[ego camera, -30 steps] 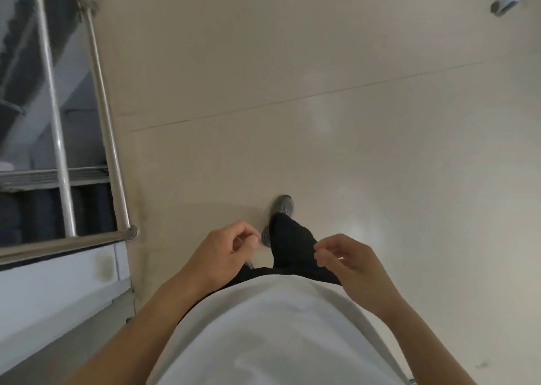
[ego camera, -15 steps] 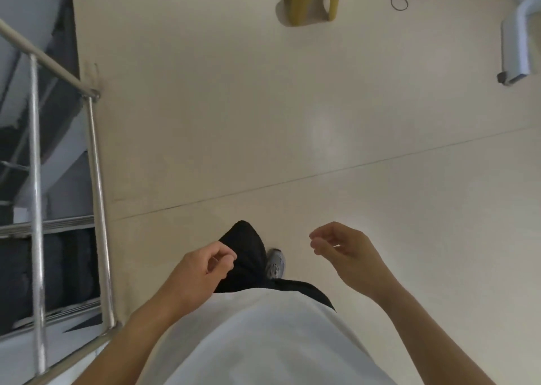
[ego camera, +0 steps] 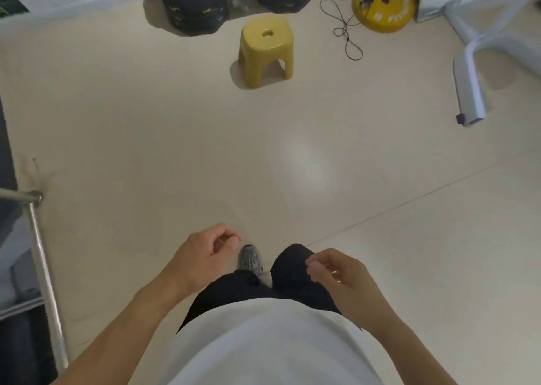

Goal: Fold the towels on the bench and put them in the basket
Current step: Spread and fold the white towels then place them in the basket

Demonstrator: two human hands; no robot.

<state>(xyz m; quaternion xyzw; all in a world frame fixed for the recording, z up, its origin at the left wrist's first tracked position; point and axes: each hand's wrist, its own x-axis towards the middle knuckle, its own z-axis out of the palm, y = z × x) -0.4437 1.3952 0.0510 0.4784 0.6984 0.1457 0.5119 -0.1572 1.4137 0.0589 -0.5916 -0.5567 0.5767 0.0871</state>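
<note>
Our left hand point(ego camera: 205, 256) and right hand point(ego camera: 336, 276) hang apart, loosely curled and empty; no towels in view yet, but we expect them soft, light, best pinched at corners.

A smooth cream tiled floor point(ego camera: 175, 138) with thin dark seams carries everything. At 12 o'clock stands a small yellow plastic stool point(ego camera: 265, 52) with 1 round hole in its seat. Toward 1 o'clock a thin black cable point(ego camera: 345, 33) loops beside a flat yellow weight plate point(ego camera: 383, 7). At 2 o'clock rests a grey metal frame foot point(ego camera: 468, 89). At 11 o'clock sit stacked dark plastic crates point(ego camera: 196, 13).
</note>
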